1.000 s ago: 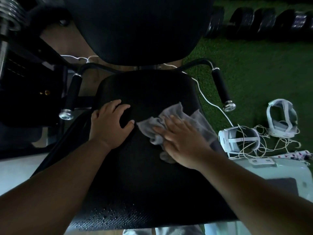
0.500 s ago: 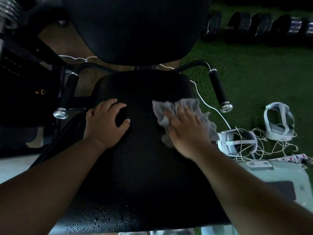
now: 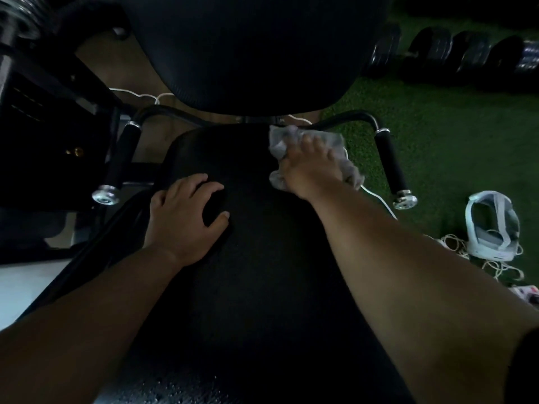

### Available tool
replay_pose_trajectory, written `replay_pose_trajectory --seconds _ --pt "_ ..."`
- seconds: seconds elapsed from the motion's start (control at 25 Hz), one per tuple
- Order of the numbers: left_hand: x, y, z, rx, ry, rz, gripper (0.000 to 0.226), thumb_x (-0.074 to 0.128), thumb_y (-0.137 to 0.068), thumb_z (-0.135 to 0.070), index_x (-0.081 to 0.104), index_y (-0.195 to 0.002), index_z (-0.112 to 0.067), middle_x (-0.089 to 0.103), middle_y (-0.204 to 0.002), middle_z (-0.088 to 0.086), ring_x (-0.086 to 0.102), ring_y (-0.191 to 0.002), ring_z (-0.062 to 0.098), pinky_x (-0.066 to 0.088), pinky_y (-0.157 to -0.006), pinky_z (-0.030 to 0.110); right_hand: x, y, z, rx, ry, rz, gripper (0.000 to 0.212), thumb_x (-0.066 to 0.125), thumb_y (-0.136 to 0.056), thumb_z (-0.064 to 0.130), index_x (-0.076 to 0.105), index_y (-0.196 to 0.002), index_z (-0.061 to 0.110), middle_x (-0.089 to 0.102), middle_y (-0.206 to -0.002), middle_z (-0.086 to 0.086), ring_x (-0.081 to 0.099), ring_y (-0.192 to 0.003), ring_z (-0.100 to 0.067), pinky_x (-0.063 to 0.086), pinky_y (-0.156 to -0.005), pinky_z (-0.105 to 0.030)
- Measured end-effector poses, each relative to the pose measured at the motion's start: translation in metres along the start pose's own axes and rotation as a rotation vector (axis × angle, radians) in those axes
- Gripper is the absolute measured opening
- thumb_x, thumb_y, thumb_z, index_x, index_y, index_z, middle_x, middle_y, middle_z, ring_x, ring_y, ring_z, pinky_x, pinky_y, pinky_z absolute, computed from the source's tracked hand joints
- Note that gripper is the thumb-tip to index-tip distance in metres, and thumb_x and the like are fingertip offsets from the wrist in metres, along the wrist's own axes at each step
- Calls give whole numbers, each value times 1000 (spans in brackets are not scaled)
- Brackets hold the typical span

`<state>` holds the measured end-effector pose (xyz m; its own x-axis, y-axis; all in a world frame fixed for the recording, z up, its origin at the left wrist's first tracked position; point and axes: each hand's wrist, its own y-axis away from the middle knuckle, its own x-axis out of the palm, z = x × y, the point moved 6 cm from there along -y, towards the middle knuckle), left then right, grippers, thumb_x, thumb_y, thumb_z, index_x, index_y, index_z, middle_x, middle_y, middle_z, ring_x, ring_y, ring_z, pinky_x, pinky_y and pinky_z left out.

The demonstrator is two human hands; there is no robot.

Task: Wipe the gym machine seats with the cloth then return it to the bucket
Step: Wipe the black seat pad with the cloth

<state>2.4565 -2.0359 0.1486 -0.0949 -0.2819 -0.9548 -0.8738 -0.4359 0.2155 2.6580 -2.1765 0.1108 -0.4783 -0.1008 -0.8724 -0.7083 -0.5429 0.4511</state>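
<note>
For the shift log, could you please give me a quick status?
Right hand presses cloth at seat rear corner. Left hand flat on seat. Bucket unseen.

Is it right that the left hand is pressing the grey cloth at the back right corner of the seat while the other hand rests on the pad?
Not quite: the head view shows the right hand pressing the grey cloth there; the left hand rests on the seat.

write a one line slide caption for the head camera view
Right hand presses a grey cloth on the far right corner of a black gym machine seat while the left hand rests on the seat.
</note>
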Motion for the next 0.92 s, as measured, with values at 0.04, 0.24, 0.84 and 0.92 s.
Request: replay_pose_trajectory --seconds 0.04,0.24,0.84,0.92 --pt "0 1 0 -1 -4 4 54 51 -89 -58 45 -139 -38 35 -153 -8 30 -141 17 24 -111 48 5 21 17 -122 10 7 64 27 -100 42 4 -158 28 5 -166 -10 2 -152 -32 5 -120 -50" --pt "-1 -1 -2 -7 -2 16 57 44 -86 -62 45 -138 -38 36 -152 -8 30 -140 16 23 -111 48 2 60 -7 -317 -24 -36 59 24 -99 38 15 -157 32 15 -165 -5 9 -152 -24 8 -120 -43" --pt "1 -2 1 -15 31 37 59 38 -83 -65 43 -137 -41 33 -153 -10 25 -143 12 18 -113 46 1 14 -18 -112 -2 -19 57 23 -101 42 15 -157 33 10 -166 -6 6 -152 -25 9 -121 -44" --pt "0 -2 1 -19 30 34 60 38 -83 -66 43 -137 -41 33 -153 -10 25 -142 13 19 -113 47 2 -8 19 -44 -24 -16 58 25 -103 40 11 -158 28 3 -166 -9 -1 -153 -28 4 -121 -45"
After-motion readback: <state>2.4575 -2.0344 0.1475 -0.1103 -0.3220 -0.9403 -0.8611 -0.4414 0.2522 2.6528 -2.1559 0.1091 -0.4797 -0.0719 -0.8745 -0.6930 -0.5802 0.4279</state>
